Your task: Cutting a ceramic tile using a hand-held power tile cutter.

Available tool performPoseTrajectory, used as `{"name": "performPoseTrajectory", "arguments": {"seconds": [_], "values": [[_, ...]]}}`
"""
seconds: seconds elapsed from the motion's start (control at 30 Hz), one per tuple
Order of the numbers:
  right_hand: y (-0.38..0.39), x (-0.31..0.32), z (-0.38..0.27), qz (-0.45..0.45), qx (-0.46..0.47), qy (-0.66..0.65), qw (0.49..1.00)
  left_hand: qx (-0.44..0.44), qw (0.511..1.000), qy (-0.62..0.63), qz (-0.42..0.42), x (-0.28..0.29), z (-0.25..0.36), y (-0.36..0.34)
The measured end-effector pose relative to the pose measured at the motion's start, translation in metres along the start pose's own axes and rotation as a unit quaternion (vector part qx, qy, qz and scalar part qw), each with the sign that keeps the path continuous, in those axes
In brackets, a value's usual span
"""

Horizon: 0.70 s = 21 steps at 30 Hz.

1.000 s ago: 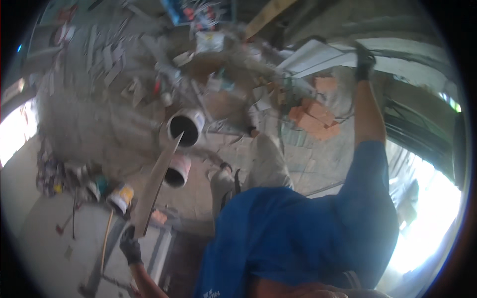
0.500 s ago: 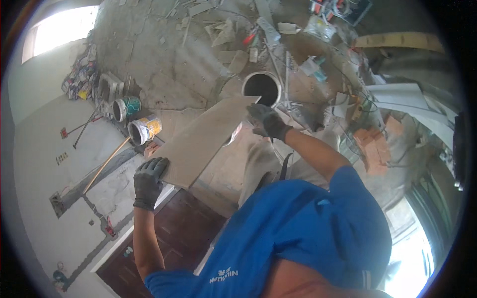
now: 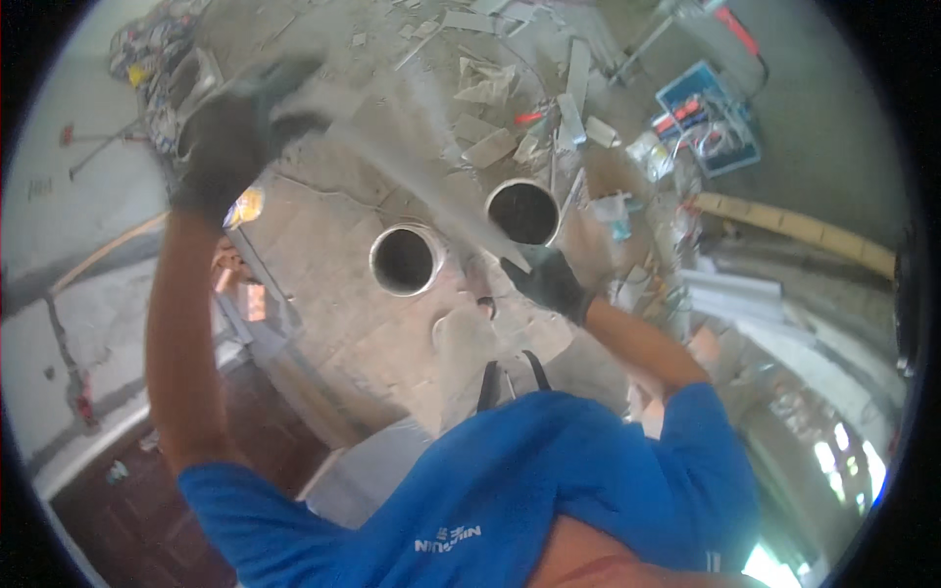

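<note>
A long, thin grey tile [image 3: 417, 176] is held up and slanted, seen almost edge-on and blurred. My left hand [image 3: 230, 132], in a dark grey glove, is raised at the upper left and grips the tile's far end between fingers and thumb. My right hand [image 3: 549, 281], gloved alike, is closed round the near end, in front of my body. Below the tile stand two round buckets: one bucket [image 3: 427, 284] to its left, the other bucket [image 3: 558, 220] just beyond my right hand. Their insides look dark.
Broken tile pieces [image 3: 490, 147] litter the floor at the far side. A blue crate [image 3: 740, 147] of tools lies at the far right, near a long yellowish strip [image 3: 794, 225]. Orange bricks [image 3: 255, 302] and a brown door panel [image 3: 196, 470] are at the left.
The tile has swung from showing its broad face to edge-on. My left hand has risen up and away to the left; my right hand has come slightly nearer. A second bucket now shows.
</note>
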State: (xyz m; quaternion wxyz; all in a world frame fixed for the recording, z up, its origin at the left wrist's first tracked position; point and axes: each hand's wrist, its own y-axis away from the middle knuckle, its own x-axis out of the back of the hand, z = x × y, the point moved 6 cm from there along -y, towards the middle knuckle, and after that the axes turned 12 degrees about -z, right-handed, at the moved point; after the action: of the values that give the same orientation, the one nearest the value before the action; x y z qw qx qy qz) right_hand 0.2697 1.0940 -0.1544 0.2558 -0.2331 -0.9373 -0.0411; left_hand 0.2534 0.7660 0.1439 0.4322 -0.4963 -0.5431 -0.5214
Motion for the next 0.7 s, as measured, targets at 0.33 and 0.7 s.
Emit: {"name": "performPoseTrajectory", "arguments": {"seconds": [0.33, 0.7], "values": [[0.048, -0.012, 0.219, -0.001, -0.139, 0.05, 0.989, 0.355, 0.661, 0.66, 0.028, -0.517, 0.278, 0.074], [0.025, -0.09, 0.418, -0.146, -0.367, 0.027, 0.918, 0.454, 0.413, 0.775, -0.151, -0.688, 0.511, 0.117]]}}
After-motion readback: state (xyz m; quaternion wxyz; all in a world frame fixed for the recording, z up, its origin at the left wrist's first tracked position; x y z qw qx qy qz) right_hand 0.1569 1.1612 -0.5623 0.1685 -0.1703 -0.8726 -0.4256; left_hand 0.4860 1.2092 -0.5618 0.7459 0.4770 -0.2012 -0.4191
